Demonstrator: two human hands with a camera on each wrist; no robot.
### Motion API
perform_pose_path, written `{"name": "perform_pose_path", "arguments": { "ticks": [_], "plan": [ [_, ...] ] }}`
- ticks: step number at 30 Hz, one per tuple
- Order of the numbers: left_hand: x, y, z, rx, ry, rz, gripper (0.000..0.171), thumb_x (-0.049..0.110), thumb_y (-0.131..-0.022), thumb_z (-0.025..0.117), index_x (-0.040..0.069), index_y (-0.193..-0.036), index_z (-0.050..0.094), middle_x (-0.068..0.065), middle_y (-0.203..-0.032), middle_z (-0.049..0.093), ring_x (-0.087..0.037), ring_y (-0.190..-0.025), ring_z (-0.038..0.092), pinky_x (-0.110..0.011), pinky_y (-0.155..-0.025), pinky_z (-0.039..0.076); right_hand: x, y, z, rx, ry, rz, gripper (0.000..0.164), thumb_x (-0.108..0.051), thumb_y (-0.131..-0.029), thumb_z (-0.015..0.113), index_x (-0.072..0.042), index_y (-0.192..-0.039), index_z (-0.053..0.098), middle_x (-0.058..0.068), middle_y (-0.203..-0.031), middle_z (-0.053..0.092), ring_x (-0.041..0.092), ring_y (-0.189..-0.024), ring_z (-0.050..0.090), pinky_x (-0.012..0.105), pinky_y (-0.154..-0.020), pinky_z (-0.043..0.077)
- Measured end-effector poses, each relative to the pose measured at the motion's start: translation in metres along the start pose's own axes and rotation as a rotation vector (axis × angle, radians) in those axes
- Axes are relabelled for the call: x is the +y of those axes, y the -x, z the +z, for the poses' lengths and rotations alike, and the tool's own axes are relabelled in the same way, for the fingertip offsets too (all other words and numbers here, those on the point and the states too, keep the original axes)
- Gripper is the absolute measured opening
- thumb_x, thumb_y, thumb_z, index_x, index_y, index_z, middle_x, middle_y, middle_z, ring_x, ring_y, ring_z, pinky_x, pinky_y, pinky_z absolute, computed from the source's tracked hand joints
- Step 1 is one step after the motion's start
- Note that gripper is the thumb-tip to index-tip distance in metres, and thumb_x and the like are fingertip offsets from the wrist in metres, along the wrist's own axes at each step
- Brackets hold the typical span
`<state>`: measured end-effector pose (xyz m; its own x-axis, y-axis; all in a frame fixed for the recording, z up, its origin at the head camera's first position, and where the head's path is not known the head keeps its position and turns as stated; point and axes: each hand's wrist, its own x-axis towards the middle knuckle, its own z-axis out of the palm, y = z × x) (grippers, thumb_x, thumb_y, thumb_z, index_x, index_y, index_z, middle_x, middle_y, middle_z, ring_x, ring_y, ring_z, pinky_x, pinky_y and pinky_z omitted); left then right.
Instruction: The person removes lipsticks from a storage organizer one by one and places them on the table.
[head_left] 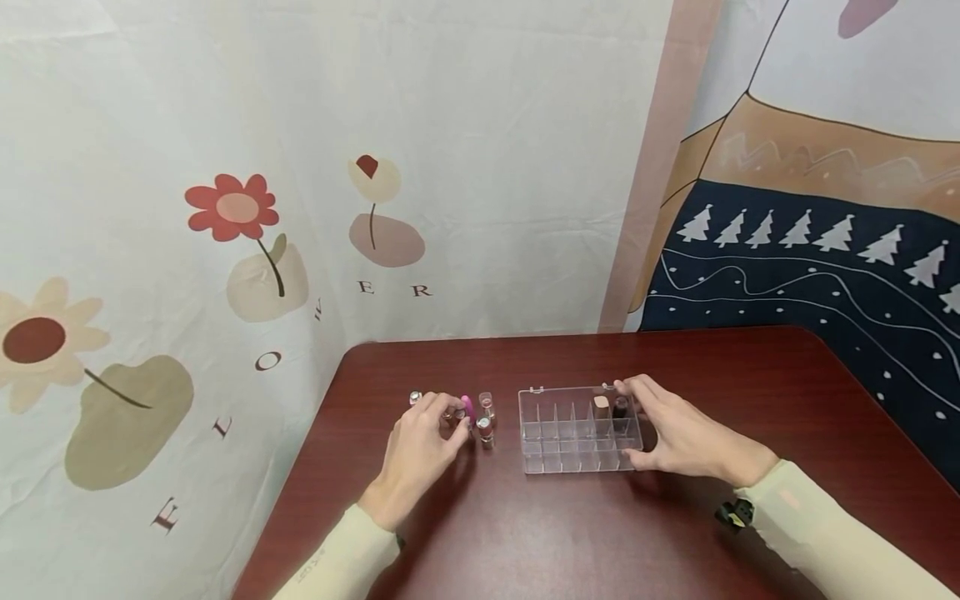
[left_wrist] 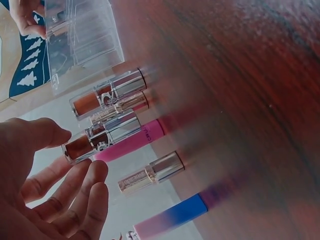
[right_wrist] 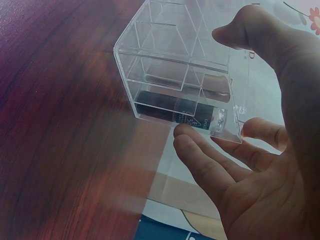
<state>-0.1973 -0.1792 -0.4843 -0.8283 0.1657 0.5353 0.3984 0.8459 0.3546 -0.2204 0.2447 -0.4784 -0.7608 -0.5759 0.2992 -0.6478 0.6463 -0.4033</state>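
Note:
My left hand [head_left: 420,446] reaches over a cluster of upright lip tubes, its thumb and index finger pinching the top of a lip gloss tube [left_wrist: 80,147] with a brown upper part and silver base. Just beyond it stands a bright pink tube [left_wrist: 152,134]. Another brown and silver lip gloss [head_left: 486,432] is close to the thumb. My right hand [head_left: 682,433] grips the right side of a clear divided organizer [head_left: 540,458], thumb at the front and fingers at the back. Inside its back right compartments are a black tube [right_wrist: 195,112] and a beige-topped one [right_wrist: 216,86].
A gold and clear lipstick [left_wrist: 152,172] and a blue-to-pink tube [left_wrist: 175,217] also stand on the brown table [head_left: 570,533]. Behind the table hangs a printed cloth [head_left: 510,167]. The organizer's lid hinges [head_left: 537,390] are along its back edge.

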Motion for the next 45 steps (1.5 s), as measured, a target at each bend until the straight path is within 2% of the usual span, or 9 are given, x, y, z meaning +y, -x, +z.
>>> {"name": "perform_pose_path", "arguments": {
  "ticks": [17, 33, 45],
  "plan": [
    [-0.0031, 0.0019, 0.0062, -0.045, -0.003, -0.034, 0.019, 0.015, -0.094, 0.095, 0.015, -0.108, 0.081, -0.003, -0.096, 0.077, -0.017, -0.078, 0.078, -0.036, -0.069, 0.065, -0.0004, -0.0006, -0.0002, -0.019, -0.005, 0.016, 0.083, -0.020, -0.084, 0.102, -0.008, -0.150, 0.054, 0.010, -0.146, 0.065, 0.021, -0.116, 0.076, 0.042, -0.100, 0.070],
    [-0.0056, 0.0043, 0.0090, -0.039, 0.008, -0.016, 0.018, 0.009, -0.092, 0.095, 0.012, -0.103, 0.081, -0.005, -0.096, 0.077, -0.020, -0.078, 0.080, -0.037, -0.071, 0.068, -0.0004, -0.0004, -0.0001, -0.015, -0.012, 0.019, 0.084, -0.018, -0.083, 0.102, -0.006, -0.150, 0.054, 0.012, -0.147, 0.065, 0.021, -0.116, 0.076, 0.042, -0.100, 0.070],
    [-0.0057, 0.0037, 0.0077, -0.050, 0.022, -0.021, 0.019, 0.009, -0.093, 0.094, 0.010, -0.108, 0.082, -0.008, -0.100, 0.079, -0.019, -0.078, 0.083, -0.040, -0.074, 0.070, 0.0005, -0.0006, 0.0006, 0.009, -0.004, -0.003, 0.082, -0.019, -0.082, 0.103, -0.007, -0.147, 0.055, 0.012, -0.146, 0.066, 0.021, -0.113, 0.078, 0.043, -0.099, 0.070]
  ]
}}
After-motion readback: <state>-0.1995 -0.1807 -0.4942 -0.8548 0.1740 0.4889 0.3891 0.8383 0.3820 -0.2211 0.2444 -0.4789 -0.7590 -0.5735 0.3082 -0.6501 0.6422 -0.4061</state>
